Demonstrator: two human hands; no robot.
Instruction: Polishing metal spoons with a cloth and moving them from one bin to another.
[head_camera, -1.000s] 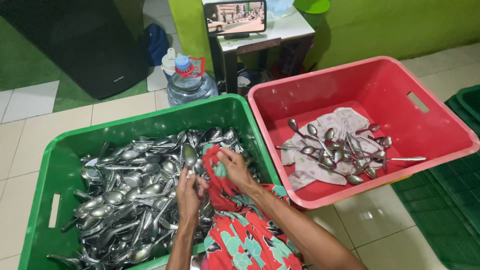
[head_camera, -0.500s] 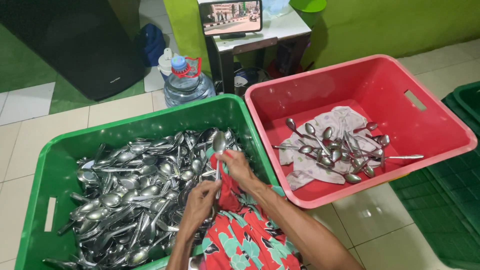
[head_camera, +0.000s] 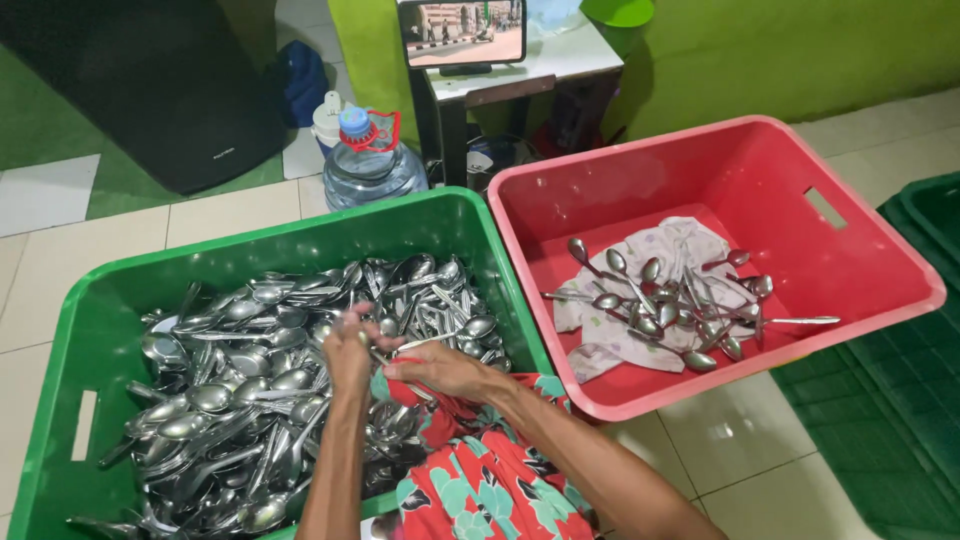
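Left hand (head_camera: 347, 352) closed round a spoon (head_camera: 382, 352), right hand (head_camera: 435, 368) pinching a red floral cloth (head_camera: 480, 480) against it – both over the green crate (head_camera: 100, 330) of spoons; best wiped bowl to handle; red crate (head_camera: 880, 290) – wiped spoons on a pale cloth (head_camera: 670, 250) – alongside.

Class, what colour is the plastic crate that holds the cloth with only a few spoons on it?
Red, seen best in the head view.

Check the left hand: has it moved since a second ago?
Yes. The left hand has gone from the near side of the green crate up toward its middle, meeting the right hand over the spoons.
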